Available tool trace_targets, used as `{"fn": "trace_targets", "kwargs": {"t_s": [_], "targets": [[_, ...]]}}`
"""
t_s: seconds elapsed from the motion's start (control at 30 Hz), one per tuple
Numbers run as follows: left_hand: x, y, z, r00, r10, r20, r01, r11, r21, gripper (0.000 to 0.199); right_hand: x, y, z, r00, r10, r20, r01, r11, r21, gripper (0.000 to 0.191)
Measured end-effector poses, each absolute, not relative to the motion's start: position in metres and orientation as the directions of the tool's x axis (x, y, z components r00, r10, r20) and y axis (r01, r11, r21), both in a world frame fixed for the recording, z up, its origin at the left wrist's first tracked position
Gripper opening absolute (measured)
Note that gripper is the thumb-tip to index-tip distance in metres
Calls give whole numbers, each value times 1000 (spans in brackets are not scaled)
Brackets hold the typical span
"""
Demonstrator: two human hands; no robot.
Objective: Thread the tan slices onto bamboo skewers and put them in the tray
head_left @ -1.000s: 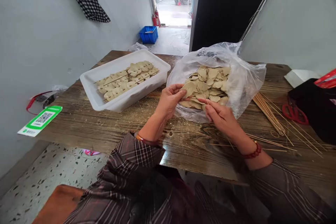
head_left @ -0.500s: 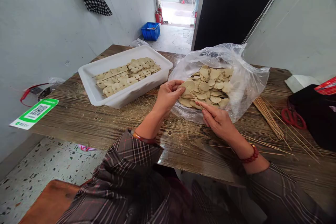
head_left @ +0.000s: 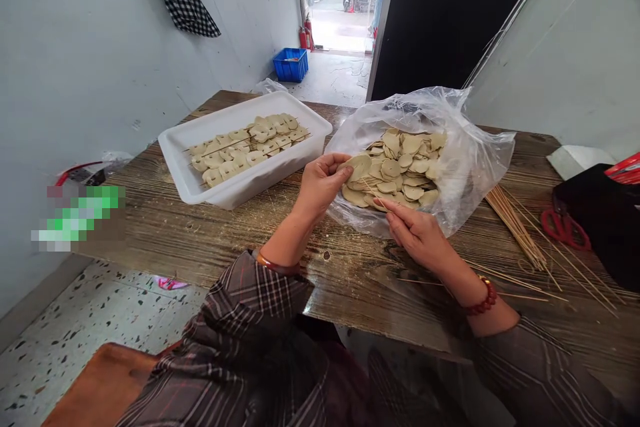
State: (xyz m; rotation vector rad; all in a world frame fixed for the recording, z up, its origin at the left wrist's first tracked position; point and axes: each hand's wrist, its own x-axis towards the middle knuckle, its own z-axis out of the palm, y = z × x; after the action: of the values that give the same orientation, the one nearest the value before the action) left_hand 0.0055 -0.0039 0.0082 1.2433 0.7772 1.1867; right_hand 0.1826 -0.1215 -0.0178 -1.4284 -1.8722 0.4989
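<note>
Between the thumb and fingers of my left hand (head_left: 323,183) is a round, flat beige slice (head_left: 359,167), held over the near left of the open plastic bag (head_left: 470,147). My right hand (head_left: 417,230) pinches a thin wooden skewer (head_left: 376,195), its tip pointing up and left toward that slice. Whether the tip touches the slice I cannot tell. Many loose slices (head_left: 407,163) of the same kind lie heaped in the bag. To the left, a white plastic tub (head_left: 175,167) holds several skewers threaded with slices (head_left: 240,153).
Bare skewers (head_left: 517,227) lie in a bundle on the wooden table (head_left: 240,240), with several loose ones near my right forearm. Red-handled scissors (head_left: 565,228) rest beside a black holder (head_left: 590,207) at the right. A blue crate (head_left: 291,65) stands on the floor by the doorway.
The whole view has shifted slightly, so things appear a little further right and lower. Both hands keep nearly the same pose, with the slice and skewer still held.
</note>
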Motion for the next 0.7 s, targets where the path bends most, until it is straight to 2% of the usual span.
{"fn": "trace_targets", "kwargs": {"t_s": [0.4, 0.7], "targets": [[7, -8, 8, 247, 946, 211, -126, -184, 975, 14, 183, -119, -19, -116, 946, 303, 686, 297, -664, 42], [10, -8, 4, 314, 927, 206, -99, -183, 978, 20, 183, -119, -19, -112, 942, 315, 694, 301, -654, 41]]}}
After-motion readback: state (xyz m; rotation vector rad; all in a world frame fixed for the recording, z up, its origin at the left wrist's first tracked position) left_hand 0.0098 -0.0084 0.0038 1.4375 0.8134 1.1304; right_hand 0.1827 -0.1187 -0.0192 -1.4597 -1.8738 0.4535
